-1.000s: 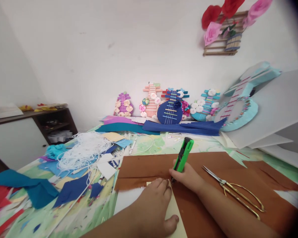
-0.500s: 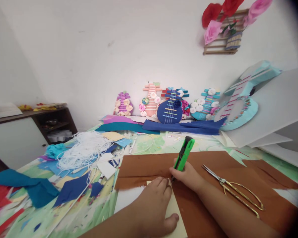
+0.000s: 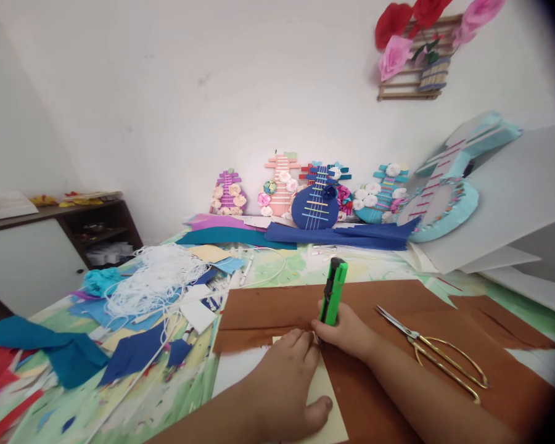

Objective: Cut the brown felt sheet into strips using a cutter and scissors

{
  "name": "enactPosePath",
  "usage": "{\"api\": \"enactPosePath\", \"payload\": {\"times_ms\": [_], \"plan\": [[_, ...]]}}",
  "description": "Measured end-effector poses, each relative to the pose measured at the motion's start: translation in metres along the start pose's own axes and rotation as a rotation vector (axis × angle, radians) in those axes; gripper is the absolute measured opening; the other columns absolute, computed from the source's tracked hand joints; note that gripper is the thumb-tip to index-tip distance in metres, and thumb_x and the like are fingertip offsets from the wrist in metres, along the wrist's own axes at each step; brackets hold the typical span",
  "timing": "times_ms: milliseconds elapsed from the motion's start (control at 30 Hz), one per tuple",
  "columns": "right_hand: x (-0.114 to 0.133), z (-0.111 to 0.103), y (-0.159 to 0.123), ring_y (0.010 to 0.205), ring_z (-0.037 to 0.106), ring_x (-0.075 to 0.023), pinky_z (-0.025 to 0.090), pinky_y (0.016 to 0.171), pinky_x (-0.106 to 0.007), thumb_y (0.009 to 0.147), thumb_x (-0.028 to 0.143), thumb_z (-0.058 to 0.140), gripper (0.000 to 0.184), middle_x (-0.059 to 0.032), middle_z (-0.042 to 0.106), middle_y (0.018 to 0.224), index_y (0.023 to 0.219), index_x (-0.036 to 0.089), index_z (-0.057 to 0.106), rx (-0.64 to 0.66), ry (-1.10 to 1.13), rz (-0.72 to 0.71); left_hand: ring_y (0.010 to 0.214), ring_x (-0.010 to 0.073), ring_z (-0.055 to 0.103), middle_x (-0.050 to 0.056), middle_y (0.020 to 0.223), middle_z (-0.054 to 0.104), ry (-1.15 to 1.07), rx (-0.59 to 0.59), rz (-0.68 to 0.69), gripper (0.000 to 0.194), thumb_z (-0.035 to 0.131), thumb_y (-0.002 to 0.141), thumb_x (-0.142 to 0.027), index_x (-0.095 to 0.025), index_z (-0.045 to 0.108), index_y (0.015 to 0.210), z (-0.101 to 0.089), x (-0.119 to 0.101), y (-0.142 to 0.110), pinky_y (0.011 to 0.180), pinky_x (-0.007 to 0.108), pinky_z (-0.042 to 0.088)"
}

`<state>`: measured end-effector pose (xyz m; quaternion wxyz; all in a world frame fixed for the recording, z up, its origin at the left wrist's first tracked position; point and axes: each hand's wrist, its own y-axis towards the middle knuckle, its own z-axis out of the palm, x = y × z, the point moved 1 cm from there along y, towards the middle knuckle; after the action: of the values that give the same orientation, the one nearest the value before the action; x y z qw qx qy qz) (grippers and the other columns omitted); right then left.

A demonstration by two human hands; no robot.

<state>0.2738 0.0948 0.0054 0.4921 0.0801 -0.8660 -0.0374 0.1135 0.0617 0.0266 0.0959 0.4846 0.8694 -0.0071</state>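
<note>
My right hand (image 3: 346,333) is wrapped round a green and black box cutter (image 3: 335,293), held nearly upright. Its lower tip is hidden by my fingers, at the edge of a cream card strip (image 3: 330,401). My left hand (image 3: 291,376) lies flat on that strip, fingers stretched forward and thumb out to the side. Under both is a large sheet of brown paper (image 3: 370,382), with a white sheet (image 3: 235,373) showing to the left of the strip. Gold-handled scissors (image 3: 437,354) lie on the brown paper to the right of my right hand.
Tangled white cord (image 3: 155,277) and blue paper scraps (image 3: 134,354) cover the table's left side. Along the wall stand paper lutes, a dark blue one (image 3: 315,209) among them, behind folded blue paper (image 3: 342,236). Large white boards (image 3: 527,203) lean at the right.
The box cutter has shifted slightly left and stands more upright, and my right hand has moved a little left with it. My left hand stays pressed on the card strip.
</note>
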Motion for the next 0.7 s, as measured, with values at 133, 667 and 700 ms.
{"api": "enactPosePath", "payload": {"times_ms": [133, 667, 700], "plan": [[-0.0012, 0.0013, -0.0006, 0.047, 0.035, -0.0073, 0.029, 0.045, -0.020, 0.065, 0.027, 0.050, 0.023, 0.0059, 0.035, 0.048, 0.052, 0.018, 0.033, -0.009, -0.032, -0.017, 0.117, 0.0285, 0.027, 0.018, 0.128, 0.032, 0.007, 0.001, 0.008, 0.063, 0.040, 0.078, -0.046, -0.004, 0.033, 0.125, 0.0017, 0.0007, 0.0009, 0.098, 0.038, 0.019], [-0.0073, -0.0008, 0.0012, 0.050, 0.037, -0.0088, 0.032, 0.046, -0.021, 0.063, 0.040, 0.056, 0.030, 0.0039, 0.039, 0.052, 0.055, 0.017, 0.039, -0.017, -0.006, 0.015, 0.119, 0.0273, 0.023, 0.017, 0.130, 0.030, 0.000, -0.017, 0.025, 0.063, 0.038, 0.080, -0.047, -0.005, 0.031, 0.127, 0.0034, 0.0019, -0.0019, 0.099, 0.036, 0.017], [-0.0081, -0.0005, 0.0015, 0.051, 0.037, -0.0090, 0.032, 0.046, -0.021, 0.063, 0.041, 0.056, 0.030, 0.0037, 0.040, 0.052, 0.056, 0.017, 0.040, -0.013, 0.004, 0.015, 0.119, 0.0272, 0.023, 0.017, 0.130, 0.030, 0.000, -0.018, 0.027, 0.063, 0.038, 0.080, -0.047, -0.006, 0.030, 0.127, 0.0035, 0.0021, -0.0019, 0.099, 0.036, 0.017]]}}
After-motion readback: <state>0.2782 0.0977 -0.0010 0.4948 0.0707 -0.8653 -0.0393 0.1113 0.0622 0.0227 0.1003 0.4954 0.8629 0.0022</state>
